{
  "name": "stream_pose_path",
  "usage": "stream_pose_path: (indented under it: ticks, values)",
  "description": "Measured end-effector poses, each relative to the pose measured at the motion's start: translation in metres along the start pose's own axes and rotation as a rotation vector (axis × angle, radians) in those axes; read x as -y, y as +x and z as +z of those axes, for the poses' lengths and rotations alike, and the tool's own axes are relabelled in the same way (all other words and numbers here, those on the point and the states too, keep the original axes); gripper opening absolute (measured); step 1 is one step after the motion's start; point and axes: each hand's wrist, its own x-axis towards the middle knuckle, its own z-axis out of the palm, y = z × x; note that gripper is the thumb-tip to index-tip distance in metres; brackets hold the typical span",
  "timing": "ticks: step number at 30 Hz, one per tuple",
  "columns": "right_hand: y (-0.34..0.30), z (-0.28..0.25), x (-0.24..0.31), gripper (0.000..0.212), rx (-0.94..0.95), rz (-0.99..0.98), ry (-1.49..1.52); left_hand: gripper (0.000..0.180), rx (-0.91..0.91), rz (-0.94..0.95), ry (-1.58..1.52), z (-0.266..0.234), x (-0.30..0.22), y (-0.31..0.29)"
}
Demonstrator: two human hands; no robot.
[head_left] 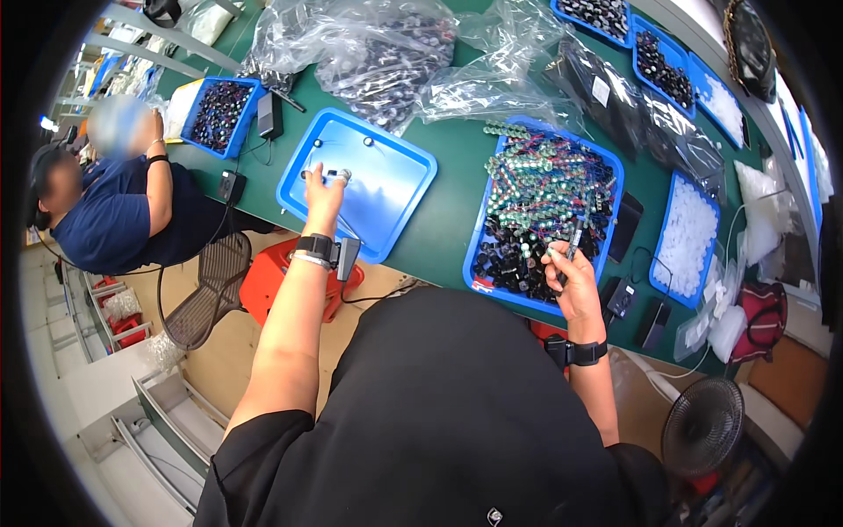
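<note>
Over the shallow blue tray (411, 180) at centre left, my left hand (323, 195) has its fingers bent around small silvery-and-dark pieces (341, 175); what exactly it grips is too small to make out. Two small dark round pieces (369, 141) lie apart on the tray's floor. At the right, my right hand (572, 279) holds a slim black pen-like tool (574, 239), pointing up and away. It is above the front right part of a larger blue tray (475, 230). Strands of green and coloured beads (536, 180) fill that tray's far part, with loose black pieces (509, 263) nearer me.
Clear plastic bags (386, 61) of dark pieces lie along the back. Blue trays of dark pieces (224, 114) and white pieces (688, 233) stand to both sides. A co-worker (149, 202) sits at the left. Small black boxes (618, 297) with cables lie at the right.
</note>
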Motion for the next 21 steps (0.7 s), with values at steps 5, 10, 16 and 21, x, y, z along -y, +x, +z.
stream_pose_path:
  ticks: [5, 10, 16, 21]
  values:
    - [-0.004, -0.001, -0.011, 0.017, -0.007, 0.048, -0.016, 0.028, 0.668, 0.474, 0.16, 0.054, -0.056, -0.08]
    - [-0.007, 0.001, -0.015, 0.014, 0.04, 0.048, -0.029, 0.017, 0.906, 1.041, 0.399, 0.107, -0.059, -0.159]
    - [-0.008, -0.007, -0.012, 0.015, 0.0, 0.031, -0.079, 0.018, 0.846, 1.188, 0.596, 0.123, -0.058, -0.173]
    - [-0.008, 0.001, -0.004, 0.017, 0.055, 0.046, -0.081, 0.025, 0.858, 0.671, 0.048, 0.111, -0.079, -0.161]
